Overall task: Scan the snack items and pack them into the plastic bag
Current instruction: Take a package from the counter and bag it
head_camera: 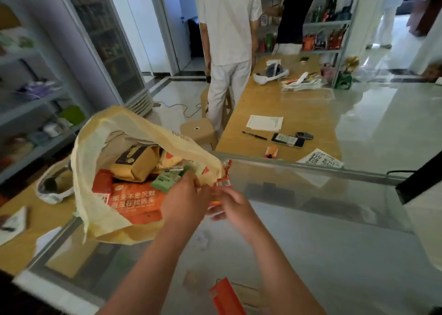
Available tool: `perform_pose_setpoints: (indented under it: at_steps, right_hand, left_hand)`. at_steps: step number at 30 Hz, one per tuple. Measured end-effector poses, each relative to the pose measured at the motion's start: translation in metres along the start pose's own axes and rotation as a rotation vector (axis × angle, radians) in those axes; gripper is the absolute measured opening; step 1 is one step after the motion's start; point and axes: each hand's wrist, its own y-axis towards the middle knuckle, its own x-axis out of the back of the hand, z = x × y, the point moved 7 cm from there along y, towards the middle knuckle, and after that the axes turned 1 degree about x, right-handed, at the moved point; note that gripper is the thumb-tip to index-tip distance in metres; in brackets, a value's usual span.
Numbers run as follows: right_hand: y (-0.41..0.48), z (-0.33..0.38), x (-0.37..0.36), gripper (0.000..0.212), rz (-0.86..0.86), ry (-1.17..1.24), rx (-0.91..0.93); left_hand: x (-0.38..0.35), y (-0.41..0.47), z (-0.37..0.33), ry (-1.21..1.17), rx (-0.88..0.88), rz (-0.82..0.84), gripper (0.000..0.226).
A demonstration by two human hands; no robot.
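Head view, mid-frame: the left hand (pixel 185 196) grips the rim of the plastic bag (pixel 86 183). The right hand (pixel 230 203) pinches a red snack packet (pixel 223 183) beside it.

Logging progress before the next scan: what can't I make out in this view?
Head view:
- red snack in the right hand: mostly hidden by fingers, motion-blurred.
- left hand grip: fingers hidden behind its back.
- bag bottom: covered by top packs.
- lower red pack: cut by the bottom edge.
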Motion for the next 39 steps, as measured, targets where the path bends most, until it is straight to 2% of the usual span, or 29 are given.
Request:
perform_pose_setpoints:
  at_steps: [2,4,8,11,15,18,22,25,29,34,36,39]
  right_hand:
    - [0.016,-0.006,0.030,0.019,-0.197,-0.235,0.082]
    - [0.032,-0.003,0.045,0.028,-0.288,-0.512,0.170]
    - [0.067,-0.009,0.027,0.062,-0.154,-0.905,0.235]
    - [0.079,-0.024,0.009,0.052,-0.074,-1.077,0.259]
    - [0.074,-0.025,0.019,0.046,-0.112,-1.173,0.197]
    - [0.059,-0.023,0.031,0.045,-0.084,-1.128,0.099]
    - [0.022,-0.021,0.060,0.027,-0.127,-0.953,-0.024]
    - [-0.012,-0.014,0.085,0.022,-0.248,-0.751,-0.106]
    - [-0.050,0.003,0.102,0.014,-0.430,-0.564,-0.091]
    - [-0.068,-0.008,0.102,0.017,-0.559,-0.515,-0.113]
    - [-0.076,-0.011,0.098,0.018,-0.598,-0.468,-0.101]
    - [-0.091,-0.011,0.095,0.026,-0.694,-0.372,-0.083]
  left_hand:
    - [0.006,0.002,0.009,-0.012,-0.021,-0.076,0.011]
    - [0.016,0.002,0.019,-0.106,0.000,-0.147,0.012]
    - [0.026,-0.002,0.029,-0.305,0.028,-0.221,0.018]
    - [0.028,-0.004,0.027,-0.288,-0.016,-0.225,0.018]
    - [0.032,0.002,0.022,-0.267,-0.066,-0.204,0.013]
    - [0.034,0.007,0.018,-0.284,-0.096,-0.188,0.015]
    - [0.030,0.008,0.014,-0.367,-0.109,-0.178,0.016]
    - [0.017,0.007,0.011,-0.413,-0.096,-0.136,0.016]
    - [-0.007,0.005,0.004,-0.467,-0.041,-0.009,0.019]
    - [-0.016,-0.008,-0.008,-0.571,-0.191,0.057,0.018]
    - [-0.024,-0.008,-0.008,-0.570,-0.221,0.156,0.021]
    - [-0.048,-0.016,-0.007,-0.503,-0.196,0.421,0.030]
